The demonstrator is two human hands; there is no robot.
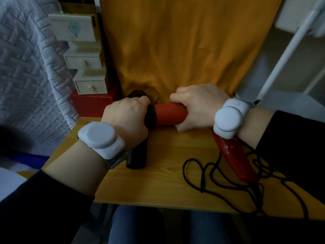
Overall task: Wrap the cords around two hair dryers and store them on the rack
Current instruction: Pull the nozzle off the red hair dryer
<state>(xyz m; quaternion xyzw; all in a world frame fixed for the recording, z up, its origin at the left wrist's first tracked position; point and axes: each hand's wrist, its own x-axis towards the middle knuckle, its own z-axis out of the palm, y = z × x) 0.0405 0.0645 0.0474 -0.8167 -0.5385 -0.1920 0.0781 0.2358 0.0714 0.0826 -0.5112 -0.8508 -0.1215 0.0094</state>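
Observation:
A red hair dryer (169, 114) lies across the wooden table (158, 176), its barrel pointing left with a black nozzle ring. My right hand (197, 106) grips the barrel's right end, and the red handle (235, 159) runs down toward me under my right wrist. Its black cord (211, 175) lies in loose loops on the table at the right. A black hair dryer (138, 156) sits on the left, and my left hand (126, 117) grips its upper part, hiding most of the body. Only its black handle end shows below my wrist.
A mustard-yellow cloth (184, 44) hangs behind the table. A small white drawer chest (86, 62) stands stepped on a red box (93, 103) at the back left, beside a grey quilted blanket (26, 71). A white frame (288, 53) rises at the right.

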